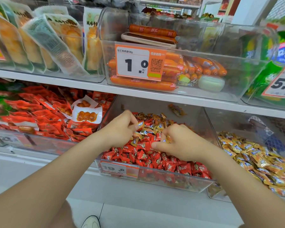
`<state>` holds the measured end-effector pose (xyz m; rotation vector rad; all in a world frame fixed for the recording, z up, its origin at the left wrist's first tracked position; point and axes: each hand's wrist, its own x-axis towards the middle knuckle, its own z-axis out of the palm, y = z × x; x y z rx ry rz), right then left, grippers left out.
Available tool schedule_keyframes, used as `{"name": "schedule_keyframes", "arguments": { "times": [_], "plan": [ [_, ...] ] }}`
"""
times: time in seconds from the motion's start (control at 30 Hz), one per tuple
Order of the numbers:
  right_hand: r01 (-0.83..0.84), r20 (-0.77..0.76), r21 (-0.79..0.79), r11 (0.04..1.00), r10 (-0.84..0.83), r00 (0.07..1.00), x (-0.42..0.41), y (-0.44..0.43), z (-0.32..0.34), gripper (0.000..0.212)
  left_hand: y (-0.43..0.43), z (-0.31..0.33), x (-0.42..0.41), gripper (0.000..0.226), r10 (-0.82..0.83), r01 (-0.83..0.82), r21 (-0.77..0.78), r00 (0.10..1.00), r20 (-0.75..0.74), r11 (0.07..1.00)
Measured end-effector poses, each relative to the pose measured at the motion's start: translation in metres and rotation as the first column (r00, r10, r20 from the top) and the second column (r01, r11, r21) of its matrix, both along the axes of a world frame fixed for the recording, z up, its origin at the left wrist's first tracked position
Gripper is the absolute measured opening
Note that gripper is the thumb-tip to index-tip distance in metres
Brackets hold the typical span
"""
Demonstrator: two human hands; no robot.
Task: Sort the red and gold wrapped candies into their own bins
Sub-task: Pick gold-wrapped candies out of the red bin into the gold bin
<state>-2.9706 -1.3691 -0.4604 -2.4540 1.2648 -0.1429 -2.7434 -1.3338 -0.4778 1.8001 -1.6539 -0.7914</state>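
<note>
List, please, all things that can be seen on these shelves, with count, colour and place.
red candies: many, red, middle lower bin
gold candies: many, gold, back of the same bin
gold candy bin: one, clear, lower right
red snack packets: many, red, lower left bin
sausages: many, orange, upper middle bin
price tag: one, orange and white, on the sausage bin
left hand: pinching a gold candy
right hand: holding gold candies

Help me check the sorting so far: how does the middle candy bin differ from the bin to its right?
The middle bin holds mostly red candies with gold candies still mixed in toward the back; the right bin shows only gold ones. Both the left hand and right hand are in the middle bin, none in the right. Both bins are clear plastic on the same shelf.
</note>
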Motion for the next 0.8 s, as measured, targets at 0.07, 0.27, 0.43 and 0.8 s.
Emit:
{"name": "schedule_keyframes", "arguments": {
  "times": [0.07, 0.27, 0.43, 0.8],
  "plan": [
    [0.008, 0.018, 0.066, 0.998, -0.01, 1.0, -0.008, -0.001, 0.006, 0.033, -0.001, -0.001, 0.001, 0.005, 0.009, -0.009, -0.007, 0.999, -0.038, 1.0],
    [0.041, 0.249, 0.072, 0.997, -0.057, 0.967, -0.022, -0.01, 0.007, 0.026, -0.007, -0.004, -0.008, 0.012, 0.085, -0.057, 0.082, 0.917, -0.39, 0.995],
    [-0.011, 0.356, -0.048, 0.999, 0.027, 0.934, 0.004, -0.001, -0.006, 0.041, -0.01, 0.004, -0.026, 0.021, 0.096, -0.012, 0.13, 0.742, -0.663, 0.991],
    [0.114, 0.333, -0.096, 0.989, -0.076, 0.94, -0.002, -0.023, -0.009, 0.016, -0.006, 0.001, -0.011, 0.047, 0.138, -0.138, 0.027, 0.99, -0.015, 0.99]
  ]
}}
